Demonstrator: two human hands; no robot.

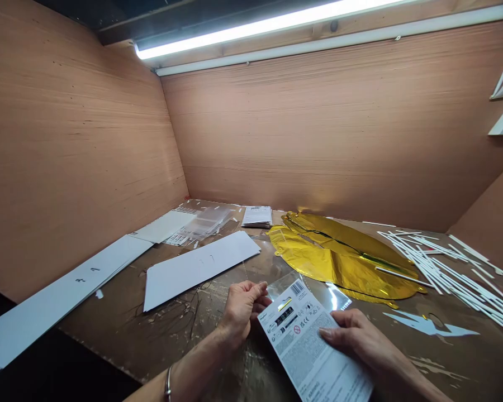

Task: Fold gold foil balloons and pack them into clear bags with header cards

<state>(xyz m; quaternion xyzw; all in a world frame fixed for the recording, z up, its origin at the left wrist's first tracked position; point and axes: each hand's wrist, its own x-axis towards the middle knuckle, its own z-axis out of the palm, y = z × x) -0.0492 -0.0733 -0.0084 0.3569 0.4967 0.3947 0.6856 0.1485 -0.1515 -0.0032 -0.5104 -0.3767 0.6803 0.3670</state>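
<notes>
My left hand (pixel 242 308) pinches the top left edge of a clear plastic sleeve with a printed white card (pixel 308 345) in it. The card shows a barcode and small print. My right hand (pixel 358 338) lies on the card's right side, fingers curled over its edge. Both hands hold it low over the near part of the worn brown worktop (pixel 184 329). Just beyond the card lies a stack of flat gold foil balloons (pixel 339 254).
A long white cardboard sheet (pixel 197 268) lies left of centre, and more white sheets (pixel 67 290) run along the left wall. Clear sleeves (pixel 205 223) and a stack of printed cards (pixel 257 216) sit at the back. Several white sticks (pixel 448 268) are spread at right. Wooden walls enclose the bench.
</notes>
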